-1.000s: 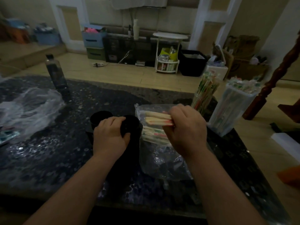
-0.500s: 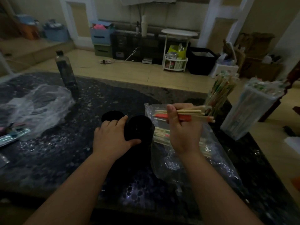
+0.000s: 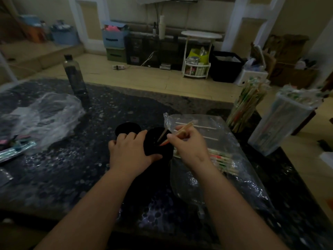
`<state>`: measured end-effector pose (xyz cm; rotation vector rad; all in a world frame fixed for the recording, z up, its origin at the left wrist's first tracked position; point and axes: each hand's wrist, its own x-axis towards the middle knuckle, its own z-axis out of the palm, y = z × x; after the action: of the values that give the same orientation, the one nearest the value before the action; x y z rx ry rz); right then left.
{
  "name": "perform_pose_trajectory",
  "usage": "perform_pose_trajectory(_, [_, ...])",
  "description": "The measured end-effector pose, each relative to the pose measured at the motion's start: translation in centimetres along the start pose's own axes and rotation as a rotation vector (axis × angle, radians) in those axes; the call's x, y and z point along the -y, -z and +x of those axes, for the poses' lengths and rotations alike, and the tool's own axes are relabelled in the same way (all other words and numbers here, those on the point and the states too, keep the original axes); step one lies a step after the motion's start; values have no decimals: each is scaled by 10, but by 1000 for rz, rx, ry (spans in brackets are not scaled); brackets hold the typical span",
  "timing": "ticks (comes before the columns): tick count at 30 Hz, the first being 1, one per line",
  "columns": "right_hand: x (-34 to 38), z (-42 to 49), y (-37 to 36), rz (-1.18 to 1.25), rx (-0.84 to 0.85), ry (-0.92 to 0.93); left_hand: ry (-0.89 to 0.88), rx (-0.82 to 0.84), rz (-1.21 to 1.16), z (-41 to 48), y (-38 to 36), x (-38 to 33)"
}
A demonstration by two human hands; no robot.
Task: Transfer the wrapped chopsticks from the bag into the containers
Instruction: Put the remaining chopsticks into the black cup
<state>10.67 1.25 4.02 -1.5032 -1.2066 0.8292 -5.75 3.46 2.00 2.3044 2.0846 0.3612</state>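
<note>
Now: right hand [image 3: 189,144] pinches wrapped chopsticks [image 3: 184,128] mid-length, tips inside black container [image 3: 153,139], centre frame; left hand [image 3: 129,150] grips it. Light, stiff, wrappers probably slippery.

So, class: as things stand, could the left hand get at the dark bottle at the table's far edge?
Probably yes: only table lies between the left hand and the bottle, but it must first let go of the black container.
</note>
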Motion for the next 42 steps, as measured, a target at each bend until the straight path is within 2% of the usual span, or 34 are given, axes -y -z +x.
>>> perform_pose_trajectory(2, [2,0,0,6,-48,46,7,9,-10,1,1,0])
perform_pose_trajectory(5, [-1,-2,1,-14,0,51,10,5,-12,1,0,-1])
perform_pose_trajectory(12, [-16,-11,36,-231,54,-19,13,13,-20,2,1,1])
perform_pose_trajectory(16, [-19,-19,63,-444,116,-80,30,32,-30,0,2,-1])
perform_pose_trajectory(20, [-27,-22,79,-678,241,-228,48,47,-40,-1,3,-3])
perform_pose_trajectory(25, [-37,-32,96,-1041,554,-430,77,62,-82,0,4,-7])
perform_pose_trajectory(27, [-56,-32,97,-1152,594,-504,84,64,-80,0,3,-9])
perform_pose_trajectory(30, [-86,-30,94,-1129,596,-589,86,67,-73,0,3,-10])
perform_pose_trajectory(33, [-99,-25,87,-945,417,-516,84,71,-77,-1,4,-11])
perform_pose_trajectory(36, [-107,-18,77,-833,180,-201,87,76,-84,-1,4,-10])
perform_pose_trajectory(39, [-106,-14,71,-937,157,-33,85,64,-87,-1,3,-9])
perform_pose_trajectory(42, [-104,-10,73,-917,227,-50,74,63,-77,-1,3,-7])
